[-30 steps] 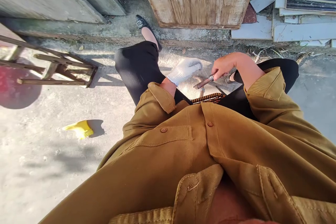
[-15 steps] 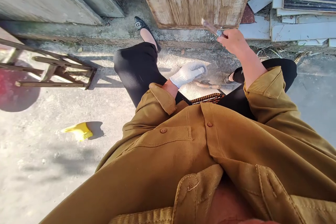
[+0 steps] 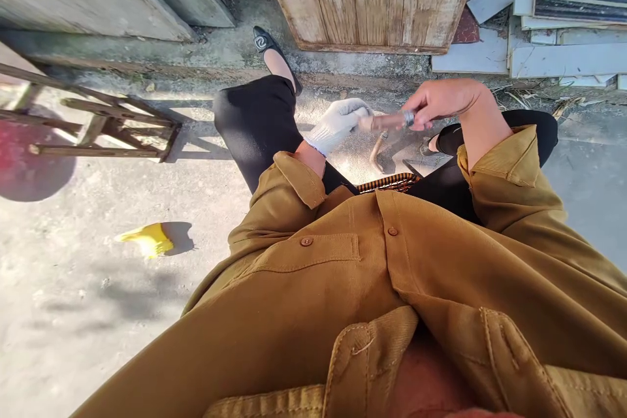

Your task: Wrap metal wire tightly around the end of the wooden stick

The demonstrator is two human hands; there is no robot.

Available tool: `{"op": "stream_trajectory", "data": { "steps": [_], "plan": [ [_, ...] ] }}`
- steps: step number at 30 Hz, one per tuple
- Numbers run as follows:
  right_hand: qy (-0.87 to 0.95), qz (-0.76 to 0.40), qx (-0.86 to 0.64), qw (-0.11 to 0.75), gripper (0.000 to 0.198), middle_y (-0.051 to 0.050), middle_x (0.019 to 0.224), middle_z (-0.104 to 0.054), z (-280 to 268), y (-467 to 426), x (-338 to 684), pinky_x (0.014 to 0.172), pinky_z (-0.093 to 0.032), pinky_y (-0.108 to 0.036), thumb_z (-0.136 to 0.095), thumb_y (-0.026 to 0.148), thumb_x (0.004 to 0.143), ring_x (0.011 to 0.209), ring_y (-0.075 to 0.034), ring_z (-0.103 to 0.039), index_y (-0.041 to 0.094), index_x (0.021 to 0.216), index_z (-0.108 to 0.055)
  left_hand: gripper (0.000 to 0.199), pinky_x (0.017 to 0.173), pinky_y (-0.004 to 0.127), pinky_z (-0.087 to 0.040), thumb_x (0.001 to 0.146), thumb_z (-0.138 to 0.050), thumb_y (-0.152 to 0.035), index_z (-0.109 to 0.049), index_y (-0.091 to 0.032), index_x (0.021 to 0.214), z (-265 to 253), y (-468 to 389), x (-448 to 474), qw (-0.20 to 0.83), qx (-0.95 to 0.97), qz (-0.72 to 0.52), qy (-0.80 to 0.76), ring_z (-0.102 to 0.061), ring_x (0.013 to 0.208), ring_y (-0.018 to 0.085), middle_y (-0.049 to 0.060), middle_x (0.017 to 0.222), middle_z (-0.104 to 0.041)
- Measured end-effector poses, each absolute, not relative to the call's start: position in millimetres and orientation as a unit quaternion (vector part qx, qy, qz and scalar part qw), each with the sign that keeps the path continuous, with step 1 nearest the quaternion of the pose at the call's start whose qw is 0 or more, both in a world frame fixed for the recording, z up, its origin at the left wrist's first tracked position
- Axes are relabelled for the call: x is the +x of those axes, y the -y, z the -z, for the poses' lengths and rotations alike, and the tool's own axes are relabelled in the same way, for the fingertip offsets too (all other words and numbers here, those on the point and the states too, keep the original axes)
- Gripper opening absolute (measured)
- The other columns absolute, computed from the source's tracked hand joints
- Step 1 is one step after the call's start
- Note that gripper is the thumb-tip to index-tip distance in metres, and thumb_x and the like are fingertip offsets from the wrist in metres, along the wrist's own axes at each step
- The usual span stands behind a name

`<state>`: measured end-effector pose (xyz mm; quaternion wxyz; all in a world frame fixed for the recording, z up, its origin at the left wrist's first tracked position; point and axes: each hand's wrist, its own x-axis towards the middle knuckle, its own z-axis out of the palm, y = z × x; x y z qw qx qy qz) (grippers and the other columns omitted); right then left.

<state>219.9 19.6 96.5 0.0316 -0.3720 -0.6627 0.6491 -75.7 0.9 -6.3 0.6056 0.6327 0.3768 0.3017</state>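
Right hand (image 3: 441, 104), bare, grips a brown stick-like tool (image 3: 385, 122) by its near end. Left hand (image 3: 337, 124), in a white knit glove, has fingers curled closed; cannot tell whether it pinches anything. Tool sits in the air between the two hands, ahead of the lap. Long axis runs roughly sideways across the body, close to level in view; free end points left, at the gloved fingers. Tip is just beside the glove, contact unclear because of blur.

Near the tool: a bent brown stick (image 3: 376, 151) beneath it in view, nearer the body, and a striped orange-and-black woven rim (image 3: 392, 181) between the thighs. Left leg (image 3: 255, 111) and right leg (image 3: 531, 137), both in black trousers, flank the work spot. Black shoe (image 3: 274, 55) is planted toward the ledge (image 3: 196, 59). Beyond stands a weathered wooden panel (image 3: 367, 0), with stacked white boards (image 3: 563, 60) to its right. Far left: wooden frame (image 3: 91, 124) overlapping a red rounded thing (image 3: 36, 170); yellow thing (image 3: 149, 238) lies on the concrete ground (image 3: 206, 209), well apart. Nothing solid seen between tip and glove.

Tool looks: slim, straight, dull brown, paler at the tip, silvery wrapping (image 3: 408, 119) by the gripping fingers; surface detail smeared.
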Motion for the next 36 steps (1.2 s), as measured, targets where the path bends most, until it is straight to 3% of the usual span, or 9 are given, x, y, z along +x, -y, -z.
{"op": "stream_trajectory", "data": {
  "steps": [4, 9, 13, 18, 21, 25, 28, 32, 36],
  "plan": [
    [0.607, -0.672, -0.395, 0.158, 0.05, 0.002, 0.072, -0.059, -112.2, -12.0, 219.7, 0.072, -0.04, -0.035, -0.095, 0.062, 0.08, 0.068, -0.013, -0.046, 0.021, 0.094, -0.07, 0.037, 0.064, 0.029, -0.048, 0.084, -0.089, -0.047, -0.074, -0.018, 0.101, -1.8, 6.6, -67.3, 0.716, 0.534, -0.343, -0.292, -0.06, 0.065, 0.014, 0.005, 0.082, -0.071],
    [0.566, -0.65, -0.456, 0.222, 0.056, 0.002, 0.071, -0.053, -114.3, -8.6, 211.3, 0.08, -0.041, -0.04, -0.093, 0.07, 0.074, 0.075, -0.017, -0.044, 0.026, 0.096, -0.067, 0.027, 0.072, 0.032, -0.06, 0.097, -0.081, -0.044, -0.069, -0.02, 0.099, 2.0, 7.6, -61.7, 0.697, 0.492, -0.375, -0.362, -0.073, 0.071, 0.017, 0.005, 0.084, -0.074],
    [0.544, -0.644, -0.47, 0.262, 0.053, 0.0, 0.07, -0.054, -108.6, -12.3, 207.6, 0.075, -0.04, -0.038, -0.092, 0.071, 0.08, 0.077, -0.019, -0.044, 0.027, 0.098, -0.068, 0.023, 0.069, 0.031, -0.061, 0.098, -0.075, -0.041, -0.07, -0.019, 0.1, 11.3, 6.7, -60.0, 0.704, 0.471, -0.384, -0.367, -0.073, 0.069, 0.016, 0.006, 0.086, -0.075],
    [0.536, -0.634, -0.471, 0.299, 0.053, 0.0, 0.074, -0.056, -96.1, -17.8, 201.4, 0.068, -0.038, -0.036, -0.089, 0.077, 0.082, 0.074, -0.02, -0.042, 0.031, 0.095, -0.067, 0.018, 0.063, 0.028, -0.059, 0.108, -0.067, -0.038, -0.072, -0.021, 0.104, 6.8, 10.4, -55.5, 0.608, 0.564, -0.352, -0.434, -0.068, 0.06, 0.015, 0.001, 0.072, -0.069],
    [0.535, -0.608, -0.505, 0.298, 0.04, 0.0, 0.08, -0.058, -89.4, -20.7, 194.2, 0.069, -0.039, -0.034, -0.084, 0.066, 0.094, 0.073, -0.019, -0.042, 0.031, 0.093, -0.064, 0.017, 0.061, 0.026, -0.057, 0.108, -0.062, -0.031, -0.075, -0.02, 0.104, 2.2, 13.3, -53.5, 0.557, 0.605, -0.329, -0.463, -0.067, 0.058, 0.014, 0.001, 0.072, -0.07],
    [0.653, -0.389, -0.634, 0.146, 0.031, -0.006, 0.089, -0.068, -86.5, -22.5, 179.9, 0.078, -0.044, -0.035, -0.069, 0.035, 0.108, 0.082, -0.019, -0.056, 0.024, 0.082, -0.057, 0.021, 0.066, 0.027, -0.057, 0.102, -0.059, -0.022, -0.079, -0.019, 0.101, -1.8, 15.4, -52.3, 0.49, 0.672, -0.284, -0.477, -0.069, 0.064, 0.015, 0.002, 0.074, -0.073],
    [0.728, -0.223, -0.648, -0.02, 0.018, -0.016, 0.108, -0.078, -89.2, -20.8, 169.7, 0.091, -0.049, -0.041, -0.068, 0.033, 0.109, 0.108, -0.032, -0.069, 0.02, 0.097, -0.072, 0.022, 0.078, 0.029, -0.059, 0.096, -0.061, -0.019, -0.083, -0.019, 0.1, -6.7, 14.9, -51.5, 0.433, 0.711, -0.265, -0.486, -0.075, 0.078, 0.018, 0.003, 0.081, -0.078],
    [0.743, -0.183, -0.632, -0.12, 0.03, -0.023, 0.129, -0.079, -91.0, -16.8, 161.2, 0.098, -0.053, -0.046, -0.062, 0.033, 0.114, 0.126, -0.042, -0.071, 0.016, 0.129, -0.081, 0.025, 0.086, 0.032, -0.06, 0.091, -0.063, -0.018, -0.085, -0.017, 0.101, -11.7, 13.0, -49.5, 0.416, 0.726, -0.213, -0.505, -0.078, 0.09, 0.023, 0.005, 0.092, -0.084],
    [0.736, -0.17, -0.629, -0.185, 0.028, -0.025, 0.127, -0.079, -83.7, -14.3, 156.2, 0.098, -0.055, -0.047, -0.07, 0.029, 0.112, 0.123, -0.042, -0.073, 0.012, 0.13, -0.083, 0.025, 0.091, 0.035, -0.059, 0.087, -0.063, -0.017, -0.086, -0.018, 0.096, -9.8, 12.9, -45.6, 0.389, 0.743, -0.182, -0.513, -0.08, 0.099, 0.027, 0.008, 0.102, -0.087]
  ]
}}
